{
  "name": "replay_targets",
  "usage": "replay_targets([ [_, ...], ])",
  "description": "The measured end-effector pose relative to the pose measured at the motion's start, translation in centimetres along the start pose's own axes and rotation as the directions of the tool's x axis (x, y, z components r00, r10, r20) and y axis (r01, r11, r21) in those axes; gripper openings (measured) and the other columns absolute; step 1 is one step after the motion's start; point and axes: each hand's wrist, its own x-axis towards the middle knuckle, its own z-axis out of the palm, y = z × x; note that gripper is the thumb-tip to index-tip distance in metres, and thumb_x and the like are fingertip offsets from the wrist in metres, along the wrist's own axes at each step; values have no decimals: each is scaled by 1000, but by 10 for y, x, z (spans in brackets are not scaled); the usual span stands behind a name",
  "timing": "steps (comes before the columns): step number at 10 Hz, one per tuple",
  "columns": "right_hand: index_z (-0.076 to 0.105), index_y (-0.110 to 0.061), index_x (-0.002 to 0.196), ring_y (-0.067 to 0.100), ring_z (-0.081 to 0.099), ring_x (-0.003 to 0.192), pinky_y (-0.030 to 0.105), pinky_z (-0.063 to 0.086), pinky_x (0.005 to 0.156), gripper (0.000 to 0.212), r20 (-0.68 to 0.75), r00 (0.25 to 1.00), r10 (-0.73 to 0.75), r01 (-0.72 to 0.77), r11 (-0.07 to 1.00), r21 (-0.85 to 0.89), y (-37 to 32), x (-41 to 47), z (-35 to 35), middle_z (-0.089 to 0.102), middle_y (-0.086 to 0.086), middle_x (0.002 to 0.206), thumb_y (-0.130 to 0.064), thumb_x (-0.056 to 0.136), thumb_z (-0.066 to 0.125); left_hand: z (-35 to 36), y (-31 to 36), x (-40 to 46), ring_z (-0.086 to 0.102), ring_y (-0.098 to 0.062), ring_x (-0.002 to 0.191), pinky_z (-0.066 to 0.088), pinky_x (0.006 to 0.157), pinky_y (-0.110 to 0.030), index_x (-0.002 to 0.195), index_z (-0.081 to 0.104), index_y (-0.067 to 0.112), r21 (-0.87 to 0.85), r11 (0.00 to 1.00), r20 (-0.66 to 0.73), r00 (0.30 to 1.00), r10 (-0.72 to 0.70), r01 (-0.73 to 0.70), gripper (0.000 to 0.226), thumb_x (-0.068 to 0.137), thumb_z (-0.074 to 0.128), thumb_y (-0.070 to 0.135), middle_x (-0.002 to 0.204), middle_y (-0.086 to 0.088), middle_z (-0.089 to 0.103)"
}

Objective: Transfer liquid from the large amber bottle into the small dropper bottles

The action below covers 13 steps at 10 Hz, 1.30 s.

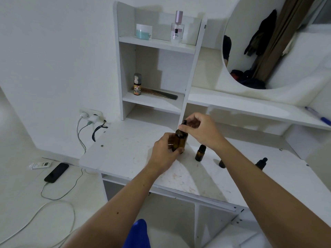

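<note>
Your two bare forearms come in from the bottom of the frame, with a blue shape (pixel 137 233) just between them at the lower edge. At the centre of the frame, your left hand (pixel 165 152) has its grip clenched around the body of the large amber bottle (pixel 181 140), which stands upright on the white tabletop (pixel 125 149). Your right hand (pixel 200 128) is above it, and its grip is pinched on the dark cap (pixel 184 122) at the neck of the same bottle.

Just to the right of the large bottle, under your right wrist, one small dropper bottle (pixel 200 153) stands upright on the tabletop. Further right, a second small bottle (pixel 222 163) is mostly hidden behind your right forearm, and a third one with a black dropper top (pixel 261 162) shows at the far side of that forearm.

Behind, in the upper centre, a white shelf unit (pixel 123 68) carries a jar (pixel 143 31), a clear spray bottle (pixel 177 27), a small pump bottle (pixel 137 84) and a comb (pixel 161 93). At the lower left of the frame, a phone (pixel 56 172) lies on the floor with a cable.
</note>
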Motion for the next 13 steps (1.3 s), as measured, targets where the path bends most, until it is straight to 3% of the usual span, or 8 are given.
replay_targets([
  [2,75,-31,125,4,70,113,28,53,106,29,182,983,-28,8,994,109,4,-1,-11,76,-13,118,-19,99,72,0,0,0,64,-16,111,55,105,-34,134,57,14,-9,1000,-6,1000,-5,5,52,88,82,19,125,-1,68],
  [3,78,-26,114,1,71,107,20,51,101,21,189,982,-21,-5,991,133,4,-2,-6,79,-13,109,-13,100,71,-1,0,0,64,-16,111,55,102,-31,133,57,15,-4,1000,-5,1000,7,-7,51,89,82,21,123,0,68],
  [7,77,-21,98,2,71,81,9,54,72,18,-90,995,43,-33,994,107,2,-8,14,76,-11,88,-30,86,86,1,-3,1,66,-16,113,55,103,-30,134,58,14,-2,1000,-23,1000,9,-9,54,87,84,21,125,0,69],
  [11,78,-19,99,4,72,83,25,62,85,20,-153,988,34,-23,997,72,-3,-16,19,75,-14,87,-31,86,87,1,-4,2,66,-14,111,53,103,-28,136,60,15,11,1000,-12,1000,-15,15,56,86,84,23,126,1,70],
  [12,75,-19,115,5,68,99,16,53,91,37,-176,984,16,-8,999,42,-6,-22,19,73,-14,104,-37,84,86,-1,-4,0,67,-14,111,54,105,-30,135,61,15,-12,1000,-21,1000,-19,19,57,85,85,23,123,2,71],
  [13,70,-22,125,6,61,110,20,49,97,45,-323,945,-48,52,999,6,-5,-42,26,69,-13,120,-41,87,84,-2,-3,0,67,-14,111,55,103,-29,137,60,17,-21,999,-26,999,-26,25,62,82,87,27,124,2,71],
])
